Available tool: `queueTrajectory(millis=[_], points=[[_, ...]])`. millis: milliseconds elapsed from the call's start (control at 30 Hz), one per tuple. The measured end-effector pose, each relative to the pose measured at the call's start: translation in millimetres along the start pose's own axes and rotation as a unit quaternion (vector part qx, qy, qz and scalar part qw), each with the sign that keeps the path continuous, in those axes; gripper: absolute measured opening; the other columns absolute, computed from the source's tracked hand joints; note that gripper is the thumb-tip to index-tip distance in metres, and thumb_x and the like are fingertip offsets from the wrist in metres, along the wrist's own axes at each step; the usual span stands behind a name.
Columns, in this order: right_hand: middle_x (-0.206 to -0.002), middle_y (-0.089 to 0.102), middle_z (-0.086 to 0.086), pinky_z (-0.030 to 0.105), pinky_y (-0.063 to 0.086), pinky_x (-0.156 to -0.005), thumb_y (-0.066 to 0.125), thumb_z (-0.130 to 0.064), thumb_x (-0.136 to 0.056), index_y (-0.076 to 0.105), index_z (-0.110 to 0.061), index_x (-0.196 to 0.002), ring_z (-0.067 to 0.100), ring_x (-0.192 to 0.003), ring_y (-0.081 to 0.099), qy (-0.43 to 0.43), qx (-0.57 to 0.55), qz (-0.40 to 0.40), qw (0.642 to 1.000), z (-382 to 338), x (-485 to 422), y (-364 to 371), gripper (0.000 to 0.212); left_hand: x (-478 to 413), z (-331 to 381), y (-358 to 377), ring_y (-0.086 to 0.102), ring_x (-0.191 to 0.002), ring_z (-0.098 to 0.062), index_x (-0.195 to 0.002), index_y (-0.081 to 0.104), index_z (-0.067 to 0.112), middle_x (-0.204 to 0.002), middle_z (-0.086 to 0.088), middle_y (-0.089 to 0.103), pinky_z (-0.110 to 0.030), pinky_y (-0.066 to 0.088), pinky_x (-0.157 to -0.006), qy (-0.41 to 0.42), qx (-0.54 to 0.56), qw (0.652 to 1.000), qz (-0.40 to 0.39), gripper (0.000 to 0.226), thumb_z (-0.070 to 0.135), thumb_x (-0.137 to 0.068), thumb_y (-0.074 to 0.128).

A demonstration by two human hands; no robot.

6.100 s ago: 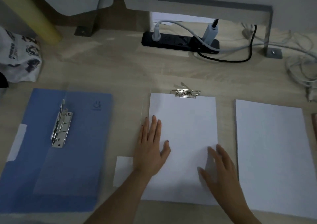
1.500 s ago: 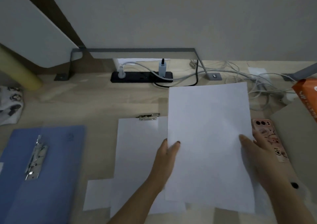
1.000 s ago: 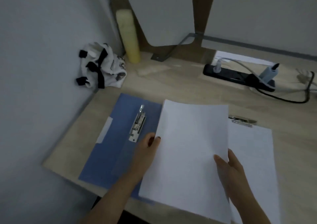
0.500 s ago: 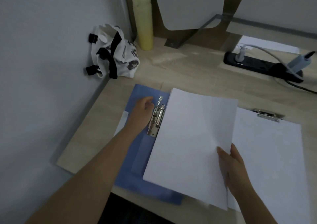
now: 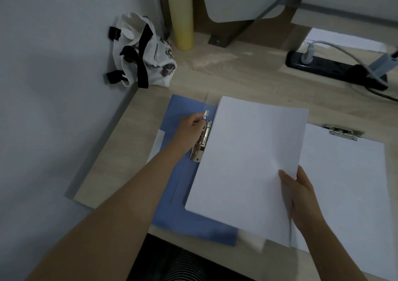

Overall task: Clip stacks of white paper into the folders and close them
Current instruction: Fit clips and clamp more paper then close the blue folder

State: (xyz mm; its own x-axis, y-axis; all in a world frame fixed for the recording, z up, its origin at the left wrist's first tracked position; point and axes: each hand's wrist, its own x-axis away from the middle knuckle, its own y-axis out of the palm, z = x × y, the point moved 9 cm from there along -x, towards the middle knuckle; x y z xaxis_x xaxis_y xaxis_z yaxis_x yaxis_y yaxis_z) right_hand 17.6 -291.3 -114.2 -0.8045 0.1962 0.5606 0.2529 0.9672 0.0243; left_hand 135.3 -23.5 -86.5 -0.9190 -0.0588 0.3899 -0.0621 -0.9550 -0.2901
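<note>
A flat blue plastic folder (image 5: 172, 199) lies open on the pale wood-grain tabletop (image 5: 237, 80), its long axis running near to far. Along it sits a shiny metal clip (image 5: 202, 138), its lever raised at the far end. The left hand (image 5: 190, 127) has its grip closed on that lever. The right hand (image 5: 301, 192) pinches the near right edge of a smooth rectangular stack of white paper (image 5: 247, 162), whose left edge meets the clip. Right of it lies a second stack (image 5: 349, 186) under another metal clip (image 5: 342, 131).
</note>
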Motion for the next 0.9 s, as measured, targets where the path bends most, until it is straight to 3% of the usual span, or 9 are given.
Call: queueTrajectory(millis=[67, 133, 233, 300, 433, 667, 767, 900], points=[[-0.115, 0.065, 0.003, 0.042, 0.052, -0.085, 0.052, -0.012, -0.09, 0.056, -0.021, -0.121, 0.023, -0.101, 0.063, 0.001, -0.002, 0.007, 1.0, 2.2, -4.3, 1.4, 0.033, 1.5, 0.8, 1.1, 0.034, -0.061, -0.004, -0.079, 0.054, 0.021, -0.07, 0.001, 0.04, -0.004, 0.033, -0.044, -0.008, 0.006, 1.0, -0.002, 0.026, 0.006, -0.095, 0.04], [-0.119, 0.063, 0.003, 0.047, 0.047, -0.094, 0.052, -0.014, -0.09, 0.053, -0.021, -0.125, 0.026, -0.108, 0.06, 0.003, -0.002, 0.01, 1.0, 4.4, -7.2, 4.2, 0.036, 4.4, 0.5, 0.9, 0.034, -0.061, -0.002, -0.069, 0.044, 0.026, -0.07, 0.005, 0.038, -0.001, 0.033, -0.043, -0.018, 0.012, 1.0, -0.004, 0.032, 0.007, -0.095, 0.039], [-0.124, 0.061, 0.004, 0.051, 0.044, -0.099, 0.054, -0.018, -0.09, 0.05, -0.022, -0.129, 0.028, -0.11, 0.058, 0.012, 0.005, 0.009, 1.0, 10.4, -9.6, 5.0, 0.04, 7.3, -4.2, -2.2, 0.039, -0.063, -0.003, -0.08, 0.048, 0.02, -0.069, 0.006, 0.041, -0.002, 0.036, -0.047, -0.042, 0.022, 0.999, -0.002, 0.02, 0.013, -0.095, 0.039], [-0.124, 0.061, 0.004, 0.051, 0.044, -0.098, 0.054, -0.019, -0.089, 0.049, -0.023, -0.13, 0.028, -0.11, 0.058, 0.013, 0.008, 0.007, 1.0, 13.3, -10.5, 2.9, 0.041, 8.1, -7.2, -2.9, 0.039, -0.066, -0.007, -0.082, 0.045, 0.017, -0.071, 0.004, 0.041, -0.014, 0.037, -0.057, -0.053, 0.037, 0.998, -0.009, 0.015, 0.018, -0.095, 0.038], [-0.123, 0.061, 0.003, 0.049, 0.044, -0.098, 0.054, -0.017, -0.089, 0.05, -0.023, -0.13, 0.027, -0.11, 0.058, 0.016, 0.013, 0.003, 1.0, 16.2, -10.3, 0.4, 0.041, 12.5, -11.5, -3.8, 0.033, -0.065, -0.007, -0.067, 0.036, 0.026, -0.071, 0.004, 0.037, -0.021, 0.027, -0.06, -0.063, 0.042, 0.997, -0.019, 0.027, 0.022, -0.094, 0.037], [-0.122, 0.061, 0.004, 0.046, 0.045, -0.098, 0.054, -0.017, -0.09, 0.05, -0.023, -0.128, 0.027, -0.109, 0.058, 0.015, 0.015, 0.0, 1.0, 17.6, -12.7, 1.6, 0.039, 19.9, -9.8, -5.0, 0.035, -0.067, -0.008, -0.065, 0.036, 0.026, -0.07, 0.004, 0.038, -0.023, 0.03, -0.064, -0.078, 0.053, 0.995, -0.015, 0.031, 0.024, -0.095, 0.036], [-0.123, 0.06, 0.004, 0.044, 0.045, -0.096, 0.054, -0.018, -0.09, 0.049, -0.022, -0.13, 0.028, -0.109, 0.057, 0.013, 0.019, -0.002, 1.0, 17.5, -15.1, 3.1, 0.04, 21.9, -10.8, -6.1, 0.038, -0.083, -0.015, -0.068, 0.036, 0.026, -0.079, 0.0, 0.04, -0.032, 0.032, -0.079, -0.083, 0.053, 0.995, -0.017, 0.028, 0.029, -0.096, 0.036], [-0.124, 0.06, 0.005, 0.047, 0.044, -0.099, 0.055, -0.021, -0.09, 0.049, -0.022, -0.13, 0.03, -0.111, 0.057, 0.017, 0.025, 0.0, 1.0, 18.7, -17.4, 3.5, 0.041, 25.1, -11.9, -7.6, 0.039, -0.088, -0.017, -0.07, 0.036, 0.025, -0.082, 0.0, 0.041, -0.033, 0.033, -0.082, -0.091, 0.054, 0.994, -0.023, 0.029, 0.033, -0.098, 0.035]])
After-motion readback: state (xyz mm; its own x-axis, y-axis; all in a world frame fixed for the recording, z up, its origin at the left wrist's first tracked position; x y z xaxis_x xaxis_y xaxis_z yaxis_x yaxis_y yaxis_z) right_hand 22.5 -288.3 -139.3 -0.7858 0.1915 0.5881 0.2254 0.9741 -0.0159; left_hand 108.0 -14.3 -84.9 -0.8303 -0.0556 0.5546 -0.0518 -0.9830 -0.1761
